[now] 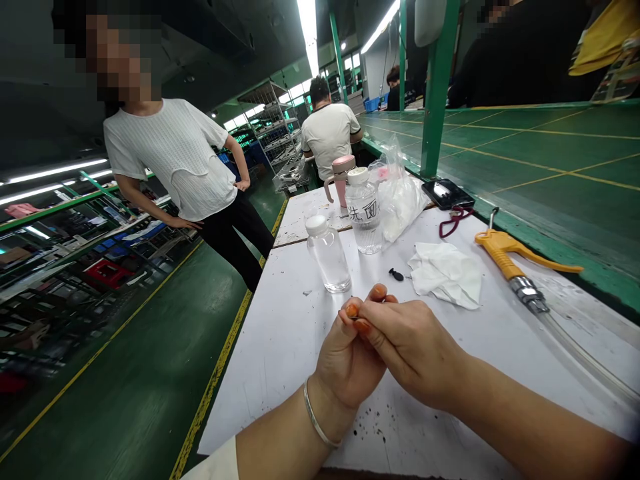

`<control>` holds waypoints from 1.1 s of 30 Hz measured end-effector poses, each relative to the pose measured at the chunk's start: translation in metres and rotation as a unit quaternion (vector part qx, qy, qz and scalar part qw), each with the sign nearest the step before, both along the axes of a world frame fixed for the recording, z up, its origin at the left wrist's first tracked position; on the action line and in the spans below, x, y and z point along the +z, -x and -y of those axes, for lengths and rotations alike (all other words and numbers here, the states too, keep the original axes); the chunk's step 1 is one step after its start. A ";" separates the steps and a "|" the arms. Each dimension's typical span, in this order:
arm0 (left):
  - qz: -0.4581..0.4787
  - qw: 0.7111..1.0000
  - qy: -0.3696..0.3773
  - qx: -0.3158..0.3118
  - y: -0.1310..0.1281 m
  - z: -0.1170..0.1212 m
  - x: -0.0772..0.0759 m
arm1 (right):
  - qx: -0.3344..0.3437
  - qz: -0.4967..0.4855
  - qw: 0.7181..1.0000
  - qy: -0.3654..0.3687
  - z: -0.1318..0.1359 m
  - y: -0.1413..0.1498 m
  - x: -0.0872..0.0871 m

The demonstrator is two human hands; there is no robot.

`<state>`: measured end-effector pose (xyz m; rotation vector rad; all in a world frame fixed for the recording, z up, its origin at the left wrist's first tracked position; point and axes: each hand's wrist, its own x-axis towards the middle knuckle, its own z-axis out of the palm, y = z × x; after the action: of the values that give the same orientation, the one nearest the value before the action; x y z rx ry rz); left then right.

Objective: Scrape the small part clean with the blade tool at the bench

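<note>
Pinched between left hand (343,367) and right hand (425,350): a dark bit (355,318), mostly hidden. Probably light, easily dropped; fingertips suit its edges.

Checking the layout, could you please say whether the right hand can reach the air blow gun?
Probably yes, once the right hand parts from the left hand; nothing tall blocks the air blow gun.

Ceiling tubes (309,33) glare white; left edge stretched.
</note>
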<state>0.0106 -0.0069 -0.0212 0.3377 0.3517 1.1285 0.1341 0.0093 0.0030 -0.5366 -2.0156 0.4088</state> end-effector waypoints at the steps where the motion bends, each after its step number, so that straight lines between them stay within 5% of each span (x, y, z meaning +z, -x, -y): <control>1: -0.001 1.000 -0.001 0.000 0.000 0.000 0.000 | -0.001 0.002 1.000 -0.002 0.000 0.000 -0.001; 15: 0.067 0.997 -0.047 0.014 -0.001 0.003 0.001 | 0.025 -0.026 0.999 0.002 0.001 -0.003 -0.007; 33: 0.066 0.998 -0.017 0.002 -0.001 0.001 -0.001 | 0.006 -0.020 1.000 -0.015 0.002 0.001 -0.006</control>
<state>0.0113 -0.0081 -0.0226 0.2908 0.2171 1.1555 0.1330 0.0077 -0.0029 -0.4942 -1.9842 0.3927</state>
